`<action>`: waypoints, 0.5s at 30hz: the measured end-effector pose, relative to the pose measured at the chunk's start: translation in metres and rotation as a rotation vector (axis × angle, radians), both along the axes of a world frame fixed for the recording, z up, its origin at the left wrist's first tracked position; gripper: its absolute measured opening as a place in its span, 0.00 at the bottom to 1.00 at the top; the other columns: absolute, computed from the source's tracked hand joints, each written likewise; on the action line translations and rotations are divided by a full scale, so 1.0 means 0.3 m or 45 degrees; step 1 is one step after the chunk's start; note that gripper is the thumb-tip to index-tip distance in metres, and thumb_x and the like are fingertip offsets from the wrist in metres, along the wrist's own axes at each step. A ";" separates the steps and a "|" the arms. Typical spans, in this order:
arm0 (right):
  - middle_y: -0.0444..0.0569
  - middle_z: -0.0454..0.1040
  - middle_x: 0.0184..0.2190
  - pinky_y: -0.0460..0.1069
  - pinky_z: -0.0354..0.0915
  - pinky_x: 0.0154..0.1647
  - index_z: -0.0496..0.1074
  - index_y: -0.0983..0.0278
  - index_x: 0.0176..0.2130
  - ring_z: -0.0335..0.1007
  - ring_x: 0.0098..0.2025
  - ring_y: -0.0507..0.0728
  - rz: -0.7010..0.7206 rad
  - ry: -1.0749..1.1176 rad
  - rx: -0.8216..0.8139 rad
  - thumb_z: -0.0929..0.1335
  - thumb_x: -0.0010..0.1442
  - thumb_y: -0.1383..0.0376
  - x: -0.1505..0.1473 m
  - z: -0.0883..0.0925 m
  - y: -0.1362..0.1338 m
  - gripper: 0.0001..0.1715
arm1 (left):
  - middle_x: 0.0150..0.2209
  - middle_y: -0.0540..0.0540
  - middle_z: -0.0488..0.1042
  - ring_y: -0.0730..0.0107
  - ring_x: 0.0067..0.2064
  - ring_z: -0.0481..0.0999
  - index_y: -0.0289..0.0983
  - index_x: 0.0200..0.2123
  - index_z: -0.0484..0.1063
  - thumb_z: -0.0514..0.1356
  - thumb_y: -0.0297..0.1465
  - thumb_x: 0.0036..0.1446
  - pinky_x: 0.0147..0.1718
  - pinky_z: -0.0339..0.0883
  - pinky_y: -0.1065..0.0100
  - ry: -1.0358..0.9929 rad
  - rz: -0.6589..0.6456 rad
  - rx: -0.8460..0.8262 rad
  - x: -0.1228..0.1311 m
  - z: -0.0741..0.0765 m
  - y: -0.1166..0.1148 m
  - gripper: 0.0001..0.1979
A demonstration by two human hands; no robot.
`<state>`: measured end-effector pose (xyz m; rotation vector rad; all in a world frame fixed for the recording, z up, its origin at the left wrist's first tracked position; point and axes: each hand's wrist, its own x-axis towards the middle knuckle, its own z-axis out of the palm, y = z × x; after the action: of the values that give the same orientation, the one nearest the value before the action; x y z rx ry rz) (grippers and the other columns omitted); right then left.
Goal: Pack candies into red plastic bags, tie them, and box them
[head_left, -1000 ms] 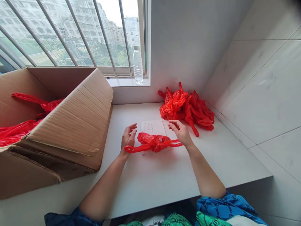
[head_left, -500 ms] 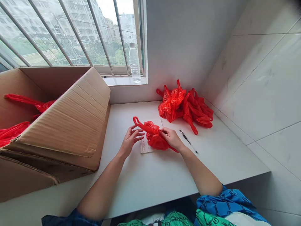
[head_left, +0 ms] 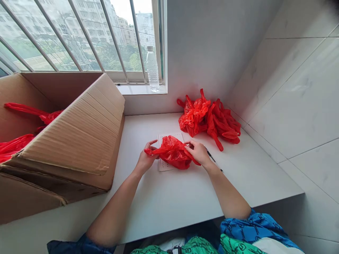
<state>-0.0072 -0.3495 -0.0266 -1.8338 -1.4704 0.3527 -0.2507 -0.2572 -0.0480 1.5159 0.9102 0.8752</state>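
Note:
A crumpled red plastic bag (head_left: 176, 153) is held in front of me, over a sheet or thin booklet (head_left: 164, 167) with writing on it. At the bag's left end, a twisted handle lies across my left hand (head_left: 147, 159), whose fingers close around it while the index finger sticks out. My right hand (head_left: 198, 152) pinches the bag's right side between thumb and fingers. Under and beside the right hand lies a black pen (head_left: 210, 155), partly covered by it.
More red plastic bags (head_left: 209, 118) are heaped at the back of the white table (head_left: 169, 201), against the wall. A large open cardboard box (head_left: 76, 134) with red bags inside stands on the left. A clear bottle (head_left: 153, 70) stands on the windowsill.
My left hand, open beside the bag before, has taken hold of its handle, which has come down to the left. The bag is spread wider between both hands.

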 end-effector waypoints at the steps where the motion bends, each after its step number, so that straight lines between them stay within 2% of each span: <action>1: 0.46 0.79 0.36 0.51 0.67 0.38 0.77 0.59 0.44 0.74 0.34 0.56 0.000 -0.032 0.016 0.67 0.62 0.59 -0.001 0.006 -0.004 0.12 | 0.40 0.47 0.73 0.69 0.35 0.75 0.39 0.61 0.62 0.64 0.38 0.55 0.36 0.76 0.62 0.052 0.053 0.068 -0.007 0.004 0.002 0.31; 3: 0.48 0.78 0.44 0.52 0.68 0.42 0.76 0.59 0.46 0.75 0.40 0.58 -0.030 -0.103 0.163 0.65 0.65 0.58 -0.017 0.025 -0.015 0.13 | 0.45 0.44 0.74 0.67 0.38 0.75 0.40 0.60 0.64 0.60 0.38 0.60 0.37 0.74 0.63 0.066 0.236 0.265 -0.017 0.018 -0.006 0.26; 5: 0.51 0.76 0.48 0.54 0.68 0.50 0.75 0.60 0.48 0.74 0.49 0.60 -0.055 -0.185 0.373 0.63 0.68 0.57 -0.048 0.046 -0.026 0.16 | 0.48 0.43 0.73 0.65 0.44 0.76 0.40 0.58 0.66 0.56 0.37 0.64 0.40 0.74 0.62 -0.018 0.447 0.534 -0.021 0.036 -0.025 0.20; 7: 0.53 0.75 0.52 0.55 0.63 0.59 0.74 0.61 0.51 0.69 0.56 0.61 0.006 -0.290 0.476 0.60 0.71 0.56 -0.083 0.053 -0.032 0.19 | 0.49 0.42 0.73 0.62 0.49 0.75 0.40 0.54 0.69 0.54 0.34 0.66 0.46 0.72 0.60 -0.055 0.538 0.869 -0.012 0.054 -0.051 0.15; 9: 0.55 0.71 0.59 0.58 0.57 0.66 0.70 0.63 0.59 0.63 0.63 0.62 0.128 -0.406 0.403 0.59 0.71 0.55 -0.116 0.031 -0.025 0.24 | 0.52 0.41 0.73 0.60 0.54 0.73 0.41 0.53 0.71 0.55 0.31 0.65 0.54 0.69 0.57 0.069 0.439 1.209 0.014 0.061 -0.074 0.14; 11: 0.57 0.60 0.68 0.61 0.51 0.70 0.60 0.67 0.67 0.53 0.69 0.63 0.215 -0.493 0.217 0.59 0.71 0.54 -0.140 -0.015 -0.008 0.32 | 0.58 0.42 0.71 0.57 0.63 0.67 0.43 0.56 0.71 0.55 0.28 0.65 0.64 0.57 0.50 0.316 0.228 1.435 0.057 0.052 -0.084 0.17; 13: 0.59 0.51 0.71 0.63 0.46 0.72 0.52 0.71 0.70 0.45 0.73 0.65 0.236 -0.540 0.029 0.60 0.70 0.54 -0.151 -0.069 0.015 0.38 | 0.65 0.44 0.66 0.55 0.69 0.58 0.43 0.62 0.66 0.51 0.28 0.67 0.69 0.41 0.46 0.564 0.047 1.491 0.106 0.027 -0.077 0.22; 15: 0.60 0.47 0.72 0.63 0.44 0.73 0.48 0.74 0.71 0.42 0.74 0.64 0.235 -0.561 -0.093 0.61 0.69 0.56 -0.153 -0.112 0.036 0.40 | 0.68 0.43 0.60 0.54 0.72 0.53 0.40 0.67 0.60 0.48 0.29 0.69 0.70 0.33 0.44 0.736 -0.050 1.419 0.143 -0.010 -0.056 0.24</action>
<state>-0.0529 -0.3388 -0.0601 -1.9191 -1.9562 0.0903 -0.2078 -0.2739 -0.0510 2.8422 0.7967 0.9852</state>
